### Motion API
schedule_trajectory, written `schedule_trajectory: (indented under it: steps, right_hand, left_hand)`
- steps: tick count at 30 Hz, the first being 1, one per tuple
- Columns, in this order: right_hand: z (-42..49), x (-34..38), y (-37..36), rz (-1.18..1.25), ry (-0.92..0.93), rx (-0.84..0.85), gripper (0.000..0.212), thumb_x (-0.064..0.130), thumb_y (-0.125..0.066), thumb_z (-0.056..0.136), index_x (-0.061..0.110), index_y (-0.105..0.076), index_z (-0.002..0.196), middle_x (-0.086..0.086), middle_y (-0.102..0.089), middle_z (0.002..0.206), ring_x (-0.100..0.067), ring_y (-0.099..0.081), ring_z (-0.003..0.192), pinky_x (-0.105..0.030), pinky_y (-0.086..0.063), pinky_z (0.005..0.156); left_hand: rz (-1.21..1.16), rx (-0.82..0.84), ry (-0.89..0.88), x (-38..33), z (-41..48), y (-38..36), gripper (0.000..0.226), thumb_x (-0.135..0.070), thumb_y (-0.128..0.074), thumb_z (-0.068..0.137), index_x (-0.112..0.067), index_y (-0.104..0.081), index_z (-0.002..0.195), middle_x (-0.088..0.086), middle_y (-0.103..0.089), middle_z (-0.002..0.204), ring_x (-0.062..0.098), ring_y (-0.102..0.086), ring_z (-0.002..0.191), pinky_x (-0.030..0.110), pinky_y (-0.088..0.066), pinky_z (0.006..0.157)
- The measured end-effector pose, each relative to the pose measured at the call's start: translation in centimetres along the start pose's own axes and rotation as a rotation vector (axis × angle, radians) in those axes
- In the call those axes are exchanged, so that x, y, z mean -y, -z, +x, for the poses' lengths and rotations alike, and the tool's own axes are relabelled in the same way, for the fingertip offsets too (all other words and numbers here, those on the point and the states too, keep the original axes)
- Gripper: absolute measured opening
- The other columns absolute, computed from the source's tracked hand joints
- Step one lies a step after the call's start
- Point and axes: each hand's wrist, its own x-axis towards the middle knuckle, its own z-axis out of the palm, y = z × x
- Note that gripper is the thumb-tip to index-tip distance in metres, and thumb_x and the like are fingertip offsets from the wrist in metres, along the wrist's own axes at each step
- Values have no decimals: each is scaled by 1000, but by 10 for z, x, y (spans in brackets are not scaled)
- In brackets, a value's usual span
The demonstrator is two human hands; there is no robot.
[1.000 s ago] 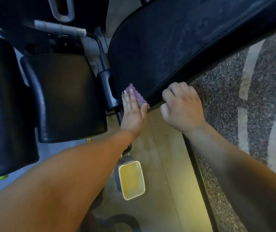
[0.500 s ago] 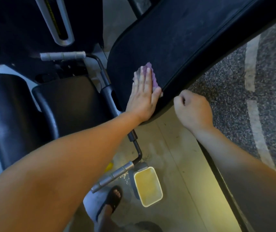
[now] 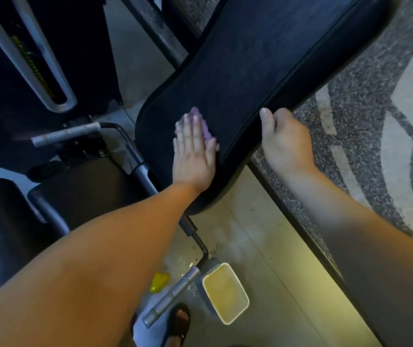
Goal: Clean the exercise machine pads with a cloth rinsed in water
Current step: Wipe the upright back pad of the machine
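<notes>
On the long black pad (image 3: pixel 263 58), near its lower end, L hand (image 3: pixel 194 151) lies flat, fingers straight & close together, pressing the purple cloth (image 3: pixel 204 126) to the surface; cloth peeks out past the fingertips & by the thumb; R hand (image 3: pixel 284 139) grips the pad's right edge, thumb on top, fingers curled under; below, a tub (image 3: pixel 225 293) of yellowish water sits on the floor beside a grey handle (image 3: pixel 170 296); sandalled foot (image 3: pixel 179 321) nearby.

Place: a gym.
Equipment: long black vinyl pad (image 3: pixel 263 58), smaller black seat pad (image 3: pixel 80 194), grey metal handle (image 3: pixel 67 134).
Floor: speckled grey flooring (image 3: pixel 350 116) beside the machine.
</notes>
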Motion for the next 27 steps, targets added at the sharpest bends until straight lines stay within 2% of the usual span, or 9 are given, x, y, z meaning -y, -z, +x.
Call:
schedule_trajectory:
  steps: [3, 7, 10, 13, 15, 18, 21, 24, 27]
  right_hand:
    - [2, 0, -4, -122, 34, -18, 34, 37, -46, 108, 8, -47, 89, -10, -52, 72, -33, -50, 64, -36, -27, 55]
    - [8, 3, 2, -220, 34, 9, 35, 36, -47, 107, 6, -48, 88, -13, -53, 69, -33, -47, 62, -36, -28, 55]
    - [9, 7, 2, -262, 15, 14, 36, 36, -48, 107, 4, -50, 90, -17, -56, 73, -33, -47, 64, -36, -27, 56]
    - [10, 10, 1, -266, 2, 18, 36, 35, -49, 106, 2, -52, 91, -22, -59, 75, -37, -52, 65, -35, -29, 55]
    - [11, 11, 4, -277, 1, 42, 35, 35, -49, 106, 5, -50, 88, -19, -58, 73, -34, -49, 62, -35, -28, 54]
    - [14, 15, 10, -292, -31, 108, 37, 36, -50, 106, 6, -50, 84, -15, -57, 72, -33, -50, 65, -35, -32, 56]
    - [21, 21, 20, -262, -123, 220, 40, 36, -51, 106, 5, -52, 80, -12, -55, 70, -34, -53, 68, -35, -34, 56]
    - [33, 26, 32, -215, -190, 332, 44, 36, -56, 104, 10, -51, 69, -10, -54, 65, -31, -53, 61, -31, -31, 50]
    - [50, 29, 46, -198, -203, 480, 38, 36, -62, 101, 7, -65, 76, -11, -66, 74, -27, -62, 68, -33, -49, 59]
  left_hand:
    - [-93, 30, 171, 26, 1, -1, 68, -54, -9, 107, -19, 18, 159, 2, 24, 167, 19, 23, 153, 47, 4, 126]
    - [-223, -2, 301, 20, 30, 17, 67, -50, -13, 108, -18, 15, 160, 6, 22, 167, 25, 23, 153, 44, 9, 125]
    - [-184, -8, 203, -6, 54, 34, 66, -50, -12, 108, -20, 16, 160, 6, 23, 167, 28, 25, 152, 46, 11, 125]
    - [-83, 5, -12, -51, 79, 47, 67, -52, -8, 106, -20, 19, 159, 7, 25, 166, 31, 29, 150, 48, 13, 124]
    - [2, 4, -174, -75, 85, 51, 67, -50, -9, 107, -16, 17, 159, 11, 23, 166, 34, 28, 151, 49, 12, 124]
    - [140, 36, -406, -54, 73, 48, 65, -46, -14, 109, -18, 14, 160, 11, 20, 167, 32, 22, 153, 52, 5, 125]
    - [225, 91, -375, -1, 43, 37, 64, -48, -11, 109, -22, 20, 158, 8, 20, 168, 29, 22, 153, 54, -4, 125]
    - [215, 117, -249, 10, 31, 28, 65, -50, -8, 108, -18, 18, 158, 10, 21, 167, 32, 22, 153, 54, -1, 125]
    - [195, 112, -219, -14, 40, 31, 66, -51, -6, 106, -17, 23, 155, 11, 24, 166, 34, 26, 151, 52, 7, 125]
